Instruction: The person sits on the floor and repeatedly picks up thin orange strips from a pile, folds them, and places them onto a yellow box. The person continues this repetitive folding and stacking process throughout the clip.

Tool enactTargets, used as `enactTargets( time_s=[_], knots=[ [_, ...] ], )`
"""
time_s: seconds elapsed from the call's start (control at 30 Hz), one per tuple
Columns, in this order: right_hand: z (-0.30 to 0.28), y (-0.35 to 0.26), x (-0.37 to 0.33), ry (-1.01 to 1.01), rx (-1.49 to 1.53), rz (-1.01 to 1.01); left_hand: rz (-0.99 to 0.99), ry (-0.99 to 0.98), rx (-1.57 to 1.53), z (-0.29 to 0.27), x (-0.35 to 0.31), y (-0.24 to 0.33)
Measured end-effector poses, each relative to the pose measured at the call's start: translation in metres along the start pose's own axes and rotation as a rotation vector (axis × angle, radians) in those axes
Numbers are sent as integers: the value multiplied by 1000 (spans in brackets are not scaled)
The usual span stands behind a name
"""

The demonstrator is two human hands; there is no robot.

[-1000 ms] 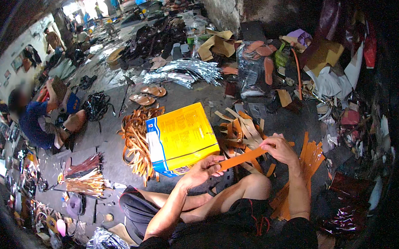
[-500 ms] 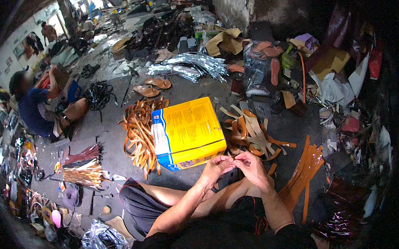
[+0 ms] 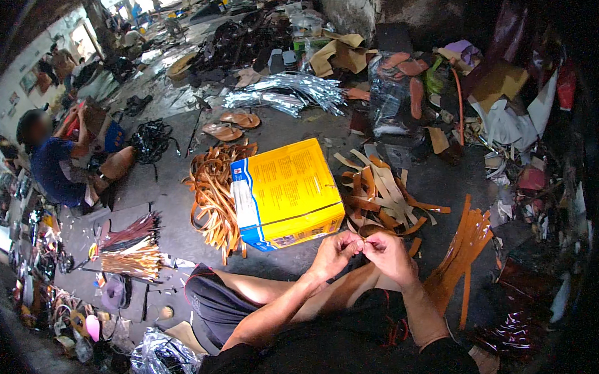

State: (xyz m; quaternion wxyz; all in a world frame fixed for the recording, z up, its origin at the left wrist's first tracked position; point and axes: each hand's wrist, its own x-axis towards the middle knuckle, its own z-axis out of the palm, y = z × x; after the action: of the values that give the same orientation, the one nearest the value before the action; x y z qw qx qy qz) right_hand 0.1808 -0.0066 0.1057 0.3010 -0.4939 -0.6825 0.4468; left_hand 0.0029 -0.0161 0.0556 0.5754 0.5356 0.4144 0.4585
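Just past my crossed legs, my left hand (image 3: 337, 255) and my right hand (image 3: 389, 255) meet, fingertips pinched together. What they pinch is too small to make out; a brown strip shows right behind the fingers, and I cannot tell whether it is held. A yellow and blue cardboard box (image 3: 289, 187) stands in front of my left hand. Beyond my right hand lies a loose pile of tan and brown strips (image 3: 380, 187). A bundle of flat orange-brown strips (image 3: 458, 260) lies to the right of my right forearm.
Curled brown strips (image 3: 216, 197) are heaped left of the box. Behind it are a pair of sandals (image 3: 232, 126) and silvery strips (image 3: 289, 92). Dark red and tan strips (image 3: 130, 248) lie at left, near a seated person (image 3: 61, 160). Scraps (image 3: 513, 171) crowd the right side.
Both hands stay pinched together, with the fingers slightly shifted. The view has moved a little. At left, the seated person's raised hands and the box by them have shifted.
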Motion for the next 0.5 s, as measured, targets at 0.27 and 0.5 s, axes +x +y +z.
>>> enactTargets(
  time_s=[0.27, 0.5],
  knots=[
    [-4, -36, -10, 84, -175, 65, 198, -32, 359, 1, -4, 27],
    [-1, -3, -15, 110, -187, 52, 216, -60, 407, 11, -4, 24]
  ],
)
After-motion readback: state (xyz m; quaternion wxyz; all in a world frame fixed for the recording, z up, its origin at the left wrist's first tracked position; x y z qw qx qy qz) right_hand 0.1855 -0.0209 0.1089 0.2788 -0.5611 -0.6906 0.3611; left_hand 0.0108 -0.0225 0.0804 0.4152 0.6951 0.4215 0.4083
